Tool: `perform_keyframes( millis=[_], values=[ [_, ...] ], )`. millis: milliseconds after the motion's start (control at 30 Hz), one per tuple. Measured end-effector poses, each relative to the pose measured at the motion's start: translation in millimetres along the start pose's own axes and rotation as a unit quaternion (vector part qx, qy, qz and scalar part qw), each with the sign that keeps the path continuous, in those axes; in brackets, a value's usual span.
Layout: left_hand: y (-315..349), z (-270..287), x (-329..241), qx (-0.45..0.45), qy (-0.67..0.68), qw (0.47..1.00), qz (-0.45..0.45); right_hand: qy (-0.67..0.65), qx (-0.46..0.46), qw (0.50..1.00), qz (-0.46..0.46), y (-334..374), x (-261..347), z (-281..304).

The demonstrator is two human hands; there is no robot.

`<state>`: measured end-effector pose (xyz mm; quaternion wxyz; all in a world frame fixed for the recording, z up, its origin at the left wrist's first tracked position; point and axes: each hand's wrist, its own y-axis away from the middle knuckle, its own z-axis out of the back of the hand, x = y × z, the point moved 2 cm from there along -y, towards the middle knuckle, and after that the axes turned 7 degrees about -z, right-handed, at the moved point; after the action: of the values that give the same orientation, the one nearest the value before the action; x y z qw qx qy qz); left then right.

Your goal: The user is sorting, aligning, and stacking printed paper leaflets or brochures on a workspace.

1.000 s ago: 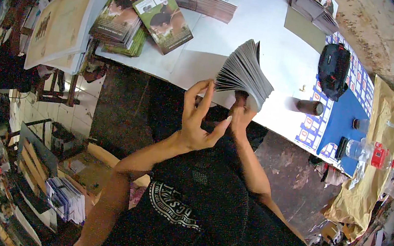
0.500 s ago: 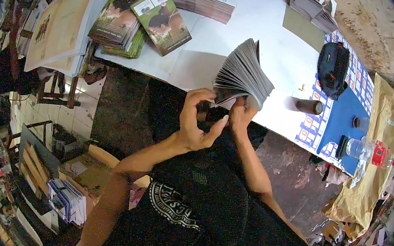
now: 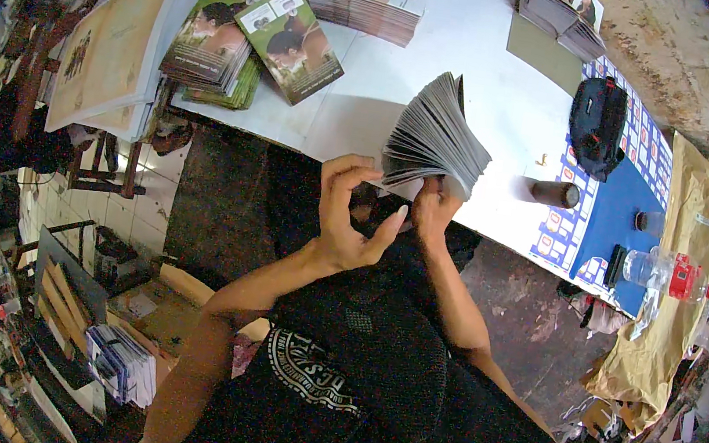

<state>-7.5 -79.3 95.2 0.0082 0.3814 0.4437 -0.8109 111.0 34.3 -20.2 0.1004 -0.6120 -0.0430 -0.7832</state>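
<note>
Right now I see both forearms come up from the lower edge and meet at the near edge of the white table (image 3: 482,51). My right hand (image 3: 433,213) is closed around the bottom corner of a fanned stack of booklets (image 3: 435,138), holding it upright so the pages spread out above the knuckles. My left hand (image 3: 351,217) sits just beside it, wrist bent, its fingers curled and pinching at the fan's left edge with the thumb stretched toward the right hand. Farther left on the table lie green-covered booklet piles (image 3: 217,45), well apart from the hands.
</note>
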Motion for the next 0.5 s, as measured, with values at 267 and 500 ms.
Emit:
perform_keyframes(
  millis=[267,500],
  values=[
    [-4,-1,1,0.031,0.102,0.993,0.055,-0.076,0.013,0.996,-0.039,2,-3,1],
    [-6,1,0,0.005,0.044,0.999,0.026,-0.094,0.029,0.995,-0.035,0,-6,1]
  ],
)
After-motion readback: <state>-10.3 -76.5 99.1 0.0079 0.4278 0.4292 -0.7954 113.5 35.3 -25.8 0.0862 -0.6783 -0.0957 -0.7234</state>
